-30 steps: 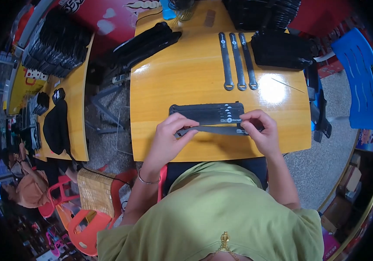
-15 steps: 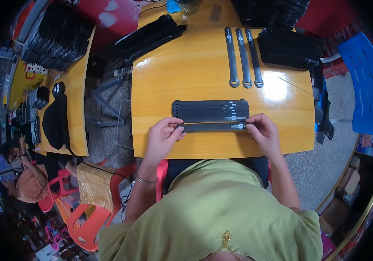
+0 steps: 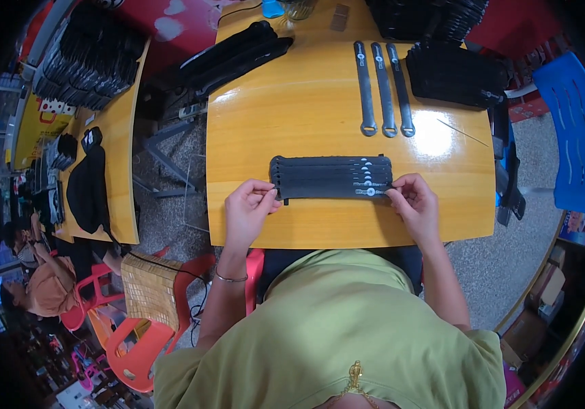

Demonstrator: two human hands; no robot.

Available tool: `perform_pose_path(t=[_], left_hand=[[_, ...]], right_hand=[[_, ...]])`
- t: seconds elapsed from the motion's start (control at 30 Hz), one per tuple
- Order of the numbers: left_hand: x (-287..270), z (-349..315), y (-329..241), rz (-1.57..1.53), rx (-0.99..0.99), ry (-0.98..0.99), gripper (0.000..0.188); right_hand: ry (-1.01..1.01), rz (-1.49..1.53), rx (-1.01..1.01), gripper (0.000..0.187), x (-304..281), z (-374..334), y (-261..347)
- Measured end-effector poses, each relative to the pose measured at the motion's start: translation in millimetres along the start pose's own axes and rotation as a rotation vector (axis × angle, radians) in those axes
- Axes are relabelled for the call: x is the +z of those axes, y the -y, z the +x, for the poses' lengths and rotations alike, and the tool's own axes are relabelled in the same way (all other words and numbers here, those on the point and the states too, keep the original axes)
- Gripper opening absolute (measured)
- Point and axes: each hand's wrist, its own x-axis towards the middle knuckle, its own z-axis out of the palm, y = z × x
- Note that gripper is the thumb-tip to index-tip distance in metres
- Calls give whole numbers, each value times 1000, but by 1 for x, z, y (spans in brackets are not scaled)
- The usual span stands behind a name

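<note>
A row of overlapping black straps [image 3: 326,170] lies across the table in front of me, their white prints stepped one below another. The nearest black strap [image 3: 326,193] lies against the row's near edge. My left hand [image 3: 250,208] pinches its left end between thumb and fingers. At the right end, my right hand [image 3: 415,204] has thumb and forefinger closed on the same strap. A small dark tab [image 3: 286,202] sticks out below the row near my left fingertips. Farther off, three separate black straps [image 3: 384,92] lie lengthwise side by side, slotted ends toward me.
A thick pile of black straps [image 3: 453,76] sits at the table's right, with another black stack [image 3: 429,17] behind. Long black bundles [image 3: 238,58] lie at the back left. A thin stick [image 3: 463,133] rests near the right edge. Left stand a side table [image 3: 125,191] and red chair [image 3: 139,354].
The strap between my hands has moved away from me, closing the gap, and now lies against the overlapping row. Both hands remain closed on its ends.
</note>
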Motion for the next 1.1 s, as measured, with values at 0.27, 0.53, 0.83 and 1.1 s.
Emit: perform_pose_path(t=[0.27,0.53,0.83,1.1], left_hand=[[3,2,0,14,6,-48,7],[2,4,4,35,36,-51,7],[4,3,2,63,16,-69,7],[5,3,3,50,39,-72,8]], right_hand=[[-43,-25,40,16,3,1,3],[-52,-31,30,19,4,2,3],[-67,-107,2,20,4,2,-1],[-102,-208,-35,23,7,4,-2]])
